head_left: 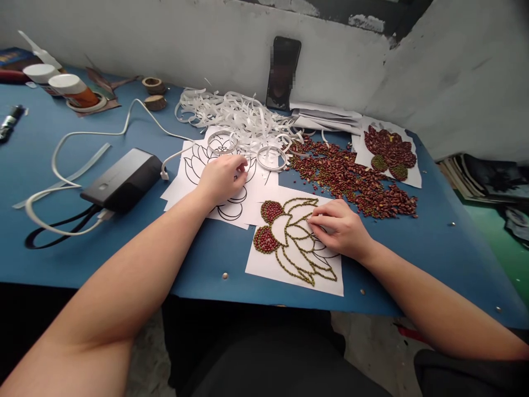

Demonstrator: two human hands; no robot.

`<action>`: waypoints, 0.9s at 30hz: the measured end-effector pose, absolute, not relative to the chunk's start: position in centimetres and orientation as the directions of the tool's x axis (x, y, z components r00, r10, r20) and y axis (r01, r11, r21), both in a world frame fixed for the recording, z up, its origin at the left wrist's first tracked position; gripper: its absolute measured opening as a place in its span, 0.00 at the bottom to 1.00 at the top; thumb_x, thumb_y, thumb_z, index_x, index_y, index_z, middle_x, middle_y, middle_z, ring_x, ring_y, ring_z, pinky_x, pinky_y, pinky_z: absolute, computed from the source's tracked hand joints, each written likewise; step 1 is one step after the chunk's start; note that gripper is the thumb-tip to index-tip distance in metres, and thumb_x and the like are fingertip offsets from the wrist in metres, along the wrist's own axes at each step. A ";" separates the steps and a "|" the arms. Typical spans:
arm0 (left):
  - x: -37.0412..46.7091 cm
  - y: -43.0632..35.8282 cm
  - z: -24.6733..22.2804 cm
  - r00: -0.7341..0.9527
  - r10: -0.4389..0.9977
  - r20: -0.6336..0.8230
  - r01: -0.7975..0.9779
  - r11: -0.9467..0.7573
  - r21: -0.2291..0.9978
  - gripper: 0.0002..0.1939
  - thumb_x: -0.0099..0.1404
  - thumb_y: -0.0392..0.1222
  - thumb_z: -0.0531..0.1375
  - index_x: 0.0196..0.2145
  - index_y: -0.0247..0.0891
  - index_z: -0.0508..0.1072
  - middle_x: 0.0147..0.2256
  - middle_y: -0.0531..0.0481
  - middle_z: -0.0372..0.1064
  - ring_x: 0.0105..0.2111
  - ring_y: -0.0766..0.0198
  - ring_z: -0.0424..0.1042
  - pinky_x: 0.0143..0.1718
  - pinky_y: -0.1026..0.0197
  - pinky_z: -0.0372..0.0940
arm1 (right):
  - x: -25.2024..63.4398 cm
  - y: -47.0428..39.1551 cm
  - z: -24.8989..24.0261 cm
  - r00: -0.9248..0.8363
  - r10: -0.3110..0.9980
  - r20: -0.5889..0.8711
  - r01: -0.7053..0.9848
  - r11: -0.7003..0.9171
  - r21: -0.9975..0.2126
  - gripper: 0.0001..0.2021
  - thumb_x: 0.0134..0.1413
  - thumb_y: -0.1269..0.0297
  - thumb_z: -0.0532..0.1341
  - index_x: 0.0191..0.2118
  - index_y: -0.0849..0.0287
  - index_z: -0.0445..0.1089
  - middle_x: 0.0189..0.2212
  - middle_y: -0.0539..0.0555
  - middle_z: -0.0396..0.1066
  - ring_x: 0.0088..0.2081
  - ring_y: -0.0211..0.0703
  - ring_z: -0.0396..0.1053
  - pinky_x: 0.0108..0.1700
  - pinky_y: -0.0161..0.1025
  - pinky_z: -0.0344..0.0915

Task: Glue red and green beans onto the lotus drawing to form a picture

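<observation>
On the near paper, a lotus drawing (298, 242) has its outlines covered with green mung beans, and two rounded shapes (266, 237) are filled with red beans. My right hand (342, 227) rests at the drawing's right side, thumb and fingertips pinched together over the petals. What they hold, if anything, is too small to make out. My left hand (223, 177) lies over a second sheet with a printed lotus (194, 165), fingers curled closed. Its fingertips hide whatever may be between them. Two pale rings (271, 158) stand just beyond that hand.
Loose red and green beans (351, 176) spread at the right, near a finished bean lotus (390, 149). Shredded paper strips (235, 113) and a phone (284, 73) are at the wall. A power bank (124, 179) with white cable, and white-capped bottles (74, 91), stand left.
</observation>
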State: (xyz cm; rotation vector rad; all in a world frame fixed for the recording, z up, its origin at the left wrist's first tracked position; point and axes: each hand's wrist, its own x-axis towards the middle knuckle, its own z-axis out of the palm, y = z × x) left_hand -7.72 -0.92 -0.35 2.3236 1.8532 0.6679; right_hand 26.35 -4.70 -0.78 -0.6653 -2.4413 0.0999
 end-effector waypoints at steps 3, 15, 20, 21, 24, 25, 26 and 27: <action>-7.7 -0.9 -0.4 0.165 0.946 0.278 0.906 -0.257 0.337 0.13 0.66 0.40 0.57 0.46 0.38 0.76 0.42 0.43 0.80 0.46 0.48 0.76 0.48 0.50 0.69 | 26.5 -4.6 -0.8 -0.701 0.470 0.537 0.429 0.879 -0.210 0.06 0.62 0.71 0.64 0.35 0.54 0.77 0.34 0.53 0.79 0.35 0.45 0.73 0.43 0.48 0.66; -7.8 -0.9 -0.3 0.166 0.947 0.274 0.908 -0.256 0.332 0.13 0.66 0.40 0.57 0.46 0.38 0.76 0.43 0.43 0.80 0.46 0.48 0.76 0.48 0.50 0.69 | 26.3 -4.9 -1.0 -0.692 0.466 0.551 0.460 0.873 -0.161 0.06 0.62 0.72 0.64 0.36 0.56 0.78 0.33 0.55 0.79 0.35 0.45 0.73 0.44 0.47 0.68; -7.7 -0.9 -0.3 0.168 0.948 0.270 0.909 -0.255 0.329 0.13 0.67 0.40 0.57 0.47 0.37 0.76 0.43 0.43 0.80 0.46 0.48 0.76 0.49 0.49 0.69 | 25.6 -5.9 -0.7 -0.692 0.502 0.519 0.540 0.837 -0.091 0.06 0.63 0.72 0.63 0.35 0.58 0.76 0.33 0.55 0.79 0.34 0.46 0.73 0.44 0.49 0.66; -7.7 -0.9 -0.3 0.165 0.950 0.267 0.910 -0.251 0.330 0.13 0.67 0.40 0.57 0.47 0.37 0.76 0.43 0.43 0.80 0.46 0.48 0.76 0.49 0.49 0.69 | 25.5 -6.1 -0.7 -0.691 0.510 0.512 0.553 0.829 -0.080 0.06 0.63 0.71 0.63 0.34 0.59 0.76 0.33 0.56 0.79 0.34 0.47 0.72 0.44 0.49 0.66; -7.7 -0.9 -0.3 0.156 0.952 0.264 0.911 -0.241 0.333 0.14 0.66 0.40 0.57 0.47 0.37 0.76 0.43 0.43 0.80 0.46 0.48 0.76 0.48 0.50 0.69 | 25.2 -6.5 -0.7 -0.690 0.525 0.498 0.579 0.814 -0.057 0.06 0.63 0.70 0.62 0.34 0.60 0.75 0.33 0.57 0.78 0.35 0.48 0.72 0.43 0.49 0.64; -7.7 -0.9 -0.3 0.154 0.952 0.263 0.911 -0.240 0.335 0.14 0.66 0.40 0.57 0.47 0.37 0.76 0.43 0.43 0.80 0.46 0.48 0.76 0.48 0.50 0.69 | 25.1 -6.6 -0.7 -0.691 0.527 0.494 0.583 0.811 -0.050 0.06 0.63 0.70 0.62 0.34 0.60 0.75 0.33 0.57 0.78 0.35 0.49 0.72 0.43 0.48 0.64; -7.7 -0.9 -0.3 0.154 0.952 0.264 0.911 -0.240 0.336 0.14 0.66 0.40 0.57 0.47 0.37 0.76 0.43 0.43 0.80 0.46 0.48 0.76 0.49 0.50 0.69 | 25.1 -6.6 -0.8 -0.693 0.530 0.489 0.587 0.809 -0.044 0.06 0.63 0.70 0.62 0.34 0.60 0.75 0.33 0.58 0.78 0.36 0.49 0.71 0.43 0.48 0.64; -7.7 -0.9 -0.4 0.155 0.952 0.264 0.910 -0.242 0.337 0.14 0.66 0.40 0.57 0.47 0.37 0.76 0.43 0.43 0.80 0.46 0.48 0.76 0.49 0.50 0.69 | 25.0 -6.7 -0.8 -0.695 0.533 0.482 0.590 0.806 -0.040 0.06 0.63 0.70 0.61 0.35 0.60 0.74 0.33 0.58 0.78 0.36 0.49 0.71 0.43 0.48 0.63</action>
